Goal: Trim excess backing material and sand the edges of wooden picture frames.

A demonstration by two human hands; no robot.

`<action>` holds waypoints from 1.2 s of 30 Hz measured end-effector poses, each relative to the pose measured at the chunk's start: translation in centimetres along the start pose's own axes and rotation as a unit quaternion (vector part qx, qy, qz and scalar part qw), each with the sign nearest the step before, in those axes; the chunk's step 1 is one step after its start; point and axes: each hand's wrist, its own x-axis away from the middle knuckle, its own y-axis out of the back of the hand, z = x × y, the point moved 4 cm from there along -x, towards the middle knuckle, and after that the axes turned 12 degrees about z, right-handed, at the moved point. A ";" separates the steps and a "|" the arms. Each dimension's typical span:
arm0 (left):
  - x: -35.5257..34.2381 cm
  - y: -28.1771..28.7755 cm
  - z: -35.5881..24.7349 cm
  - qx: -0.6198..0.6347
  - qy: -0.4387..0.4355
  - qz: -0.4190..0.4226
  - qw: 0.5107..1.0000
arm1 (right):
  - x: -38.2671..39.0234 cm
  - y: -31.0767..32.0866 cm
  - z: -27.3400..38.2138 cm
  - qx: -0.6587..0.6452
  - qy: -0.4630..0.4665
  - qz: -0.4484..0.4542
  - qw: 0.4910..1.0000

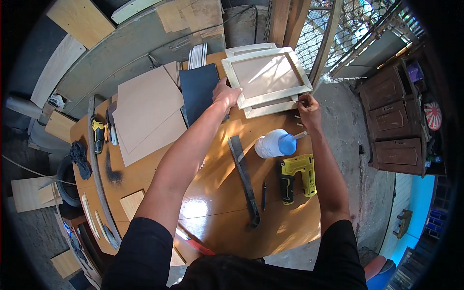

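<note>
Pale wooden picture frames lie stacked at the far side of the table. My left hand (226, 93) grips the left side of the top wooden frame (275, 96), its thumb on the rail. At the lower right corner, my right hand (309, 110) is closed, fingertips pinched against the frame stack; what exactly they hold is partly hidden. A second frame (270, 109) sticks out beneath the top one. Close to my right wrist stands a white bottle (268, 144) with a blue cap. Beside my left hand lies a dark sheet (198, 89).
Brown boards (147, 106) cover the table's left part. Nearer me are a long dark saw-like tool (245, 181), a black pencil or pen (264, 195) and a yellow-black power tool (302, 174). A yellow-black hand tool (98, 135) lies at the left edge. A wooden cabinet (390, 118) stands right.
</note>
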 end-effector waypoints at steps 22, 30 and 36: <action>1.3 2.9 -2.0 -0.199 0.028 0.020 0.979 | 0.5 0.6 -0.9 -0.116 0.025 0.059 0.991; 7.4 9.7 -2.5 -0.392 -0.025 -0.164 0.905 | 18.7 6.8 9.2 -0.158 0.059 -0.136 0.976; 6.9 13.4 3.3 -0.342 0.021 -0.150 0.928 | 33.2 -2.3 10.6 -0.124 -0.080 0.119 0.982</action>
